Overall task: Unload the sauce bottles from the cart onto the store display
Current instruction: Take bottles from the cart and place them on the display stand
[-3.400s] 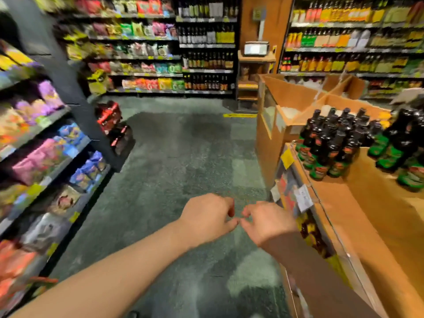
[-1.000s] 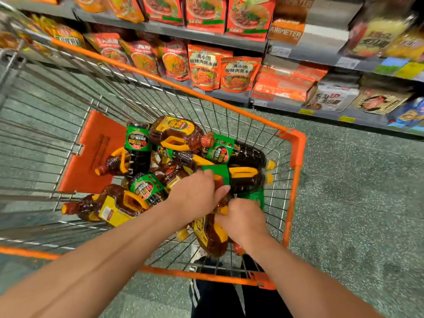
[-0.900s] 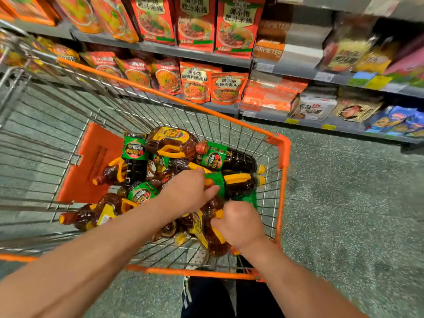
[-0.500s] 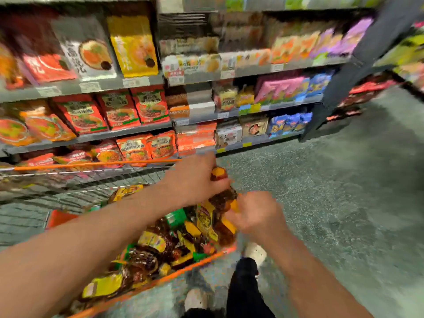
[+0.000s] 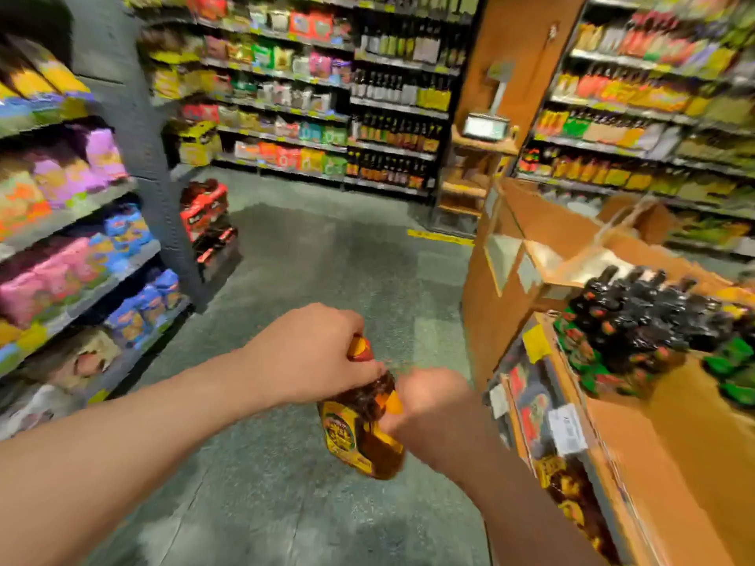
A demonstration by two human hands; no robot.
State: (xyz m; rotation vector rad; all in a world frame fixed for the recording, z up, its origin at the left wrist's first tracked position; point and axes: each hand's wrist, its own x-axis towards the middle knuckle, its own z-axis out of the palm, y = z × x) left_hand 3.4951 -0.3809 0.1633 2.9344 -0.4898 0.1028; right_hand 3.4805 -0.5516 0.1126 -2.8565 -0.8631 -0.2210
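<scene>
Gripping the neck of a sauce bottle point(image 5: 359, 426) just under its red and yellow cap, the left hand point(image 5: 310, 353) is holding it upright over the grey floor point(image 5: 310, 271), fingers curled round it. The right hand point(image 5: 433, 406) is holding the bottle's far side by the orange handle; blur is hiding its fingers, so I cannot tell their shape. The wooden store display point(image 5: 678, 443) is standing to the right, carrying dark bottles point(image 5: 637, 316)
</scene>
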